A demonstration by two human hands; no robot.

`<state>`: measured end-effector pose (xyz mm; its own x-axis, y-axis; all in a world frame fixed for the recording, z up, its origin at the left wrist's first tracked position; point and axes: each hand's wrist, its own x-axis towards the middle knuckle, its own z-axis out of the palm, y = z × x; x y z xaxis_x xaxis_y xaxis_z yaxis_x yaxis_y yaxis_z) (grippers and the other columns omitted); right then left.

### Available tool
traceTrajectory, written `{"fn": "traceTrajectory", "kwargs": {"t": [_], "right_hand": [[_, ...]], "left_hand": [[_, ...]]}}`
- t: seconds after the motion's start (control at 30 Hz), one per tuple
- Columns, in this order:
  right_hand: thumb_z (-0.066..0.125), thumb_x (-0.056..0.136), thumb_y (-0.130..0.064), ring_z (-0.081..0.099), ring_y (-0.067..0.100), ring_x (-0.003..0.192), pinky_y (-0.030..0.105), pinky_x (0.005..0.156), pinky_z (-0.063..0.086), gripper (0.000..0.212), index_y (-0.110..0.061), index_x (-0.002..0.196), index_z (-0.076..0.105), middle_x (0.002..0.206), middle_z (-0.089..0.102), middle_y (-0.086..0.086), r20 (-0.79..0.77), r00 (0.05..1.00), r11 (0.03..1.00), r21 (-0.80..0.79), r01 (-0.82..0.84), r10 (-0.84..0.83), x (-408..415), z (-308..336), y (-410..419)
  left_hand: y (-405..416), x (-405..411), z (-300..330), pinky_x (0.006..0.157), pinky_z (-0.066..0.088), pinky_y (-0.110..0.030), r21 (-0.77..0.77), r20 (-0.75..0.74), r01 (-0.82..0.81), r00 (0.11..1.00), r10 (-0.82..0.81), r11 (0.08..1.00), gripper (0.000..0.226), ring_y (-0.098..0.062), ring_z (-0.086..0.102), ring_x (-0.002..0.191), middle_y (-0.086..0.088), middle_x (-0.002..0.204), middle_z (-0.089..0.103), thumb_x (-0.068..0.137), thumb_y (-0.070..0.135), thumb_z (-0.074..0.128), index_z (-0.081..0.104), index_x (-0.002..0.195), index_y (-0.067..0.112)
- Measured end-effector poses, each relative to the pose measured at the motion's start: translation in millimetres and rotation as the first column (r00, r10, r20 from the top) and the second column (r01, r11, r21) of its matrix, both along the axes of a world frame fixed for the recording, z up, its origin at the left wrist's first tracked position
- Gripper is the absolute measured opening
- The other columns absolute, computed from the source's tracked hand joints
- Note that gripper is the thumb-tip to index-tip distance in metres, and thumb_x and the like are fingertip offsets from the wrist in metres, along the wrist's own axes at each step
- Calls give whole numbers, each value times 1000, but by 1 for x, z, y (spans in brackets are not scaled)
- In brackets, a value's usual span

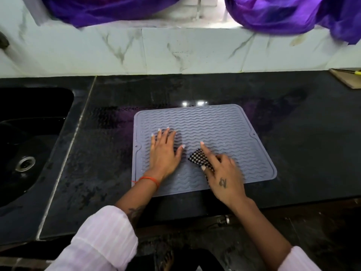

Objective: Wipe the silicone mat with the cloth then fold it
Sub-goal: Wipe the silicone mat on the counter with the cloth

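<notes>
Head view. A grey-blue silicone mat (pixel 224 130) with wavy ridges lies flat on a black stone counter (pixel 117 133), its near edge close to the counter's front edge. The left hand (pixel 164 153) rests palm down on the mat's left half, fingers straight and spread, thumb out toward the centre; it holds nothing. A red thread (pixel 148 179) circles that wrist, and a pale striped sleeve (pixel 101 241) is pushed up the forearm.

The right hand (pixel 222 177) lies over the mat's near centre. Its index finger is extended and points toward the mat's middle; the thumb and remaining fingers are curled round a small black-and-white checked cloth (pixel 199 158). The cloth shows between the index finger and thumb and sits on the mat surface, just beside the left thumb without clearly touching it. A small tattoo marks the back of this hand.

A black sink (pixel 29 114) with a metal drain (pixel 25 163) is set into the counter at left, well apart from the mat. White marble-pattern tiles (pixel 175 51) back the counter. Purple fabric (pixel 293 14) hangs over the ledge above. A wooden board (pixel 349 79) shows at the far right corner.
</notes>
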<state>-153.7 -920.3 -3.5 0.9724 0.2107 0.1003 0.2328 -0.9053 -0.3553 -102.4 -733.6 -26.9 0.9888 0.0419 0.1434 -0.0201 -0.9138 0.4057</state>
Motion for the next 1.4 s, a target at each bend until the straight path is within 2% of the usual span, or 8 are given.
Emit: {"fn": "traceTrajectory", "kwargs": {"t": [0.2,0.33,0.57,0.7,0.83,1.1,1.23,1.4], "right_hand": [[39,87,-40,50,26,86,40,72,42,55,-46,140,30,102,55,10,115,990,964,-242,110,-84,-5,-17,-4],[37,96,-43,43,25,102,41,87,36,52,-48,143,19,114,46,9,18,995,989,-111,97,-95,4,-9,-22],[28,89,-49,50,29,88,42,74,42,56,-35,144,31,104,52,14,83,985,955,-245,165,-149,9,-17,-33],[39,95,-47,45,28,103,39,88,41,52,-40,145,27,114,45,12,-102,987,991,-50,123,-127,27,-3,-58],[33,92,-42,47,33,95,44,78,41,53,-32,144,32,111,50,17,68,974,945,-234,226,-216,20,-16,-57],[49,92,-36,48,33,99,43,82,42,52,-30,142,38,111,51,16,47,976,965,-151,216,-211,31,-8,-74],[32,89,-39,52,34,84,42,70,43,54,-23,140,42,102,55,18,86,965,934,-241,263,-249,23,-20,-65],[22,87,-50,48,33,100,42,84,41,61,-29,142,37,115,50,16,5,984,980,-94,175,-175,34,-5,-93]], "left_hand": [[-14,-1,-15,117,-7,-39,86,-68,12,998,-6,996,60,-23,0,145,-3,158,13,96,52,27,22,148,22],[-12,2,-16,117,-7,-39,112,-70,22,997,-14,994,61,-23,-1,145,-3,158,12,96,53,24,20,148,22],[-15,1,-15,118,-4,-42,145,-70,21,997,-11,989,60,-26,2,145,-5,158,13,97,51,24,21,148,19],[-15,1,-15,117,-3,-43,147,-61,27,998,-18,989,60,-28,4,145,-7,157,15,97,51,24,24,148,18],[-16,1,-15,117,-1,-44,143,-57,21,998,-13,989,59,-29,6,145,-9,156,18,97,48,25,27,146,16],[-53,25,-1,112,-10,-52,70,-79,44,996,-39,997,61,-31,2,145,-10,157,9,96,47,38,23,147,18],[-71,48,-1,113,-8,-52,74,-97,72,993,-65,995,59,-29,4,145,-8,157,14,96,47,35,25,147,18],[-76,51,-9,114,-6,-52,132,-87,58,995,-47,990,58,-29,7,144,-7,155,21,95,51,31,31,144,19]]}}
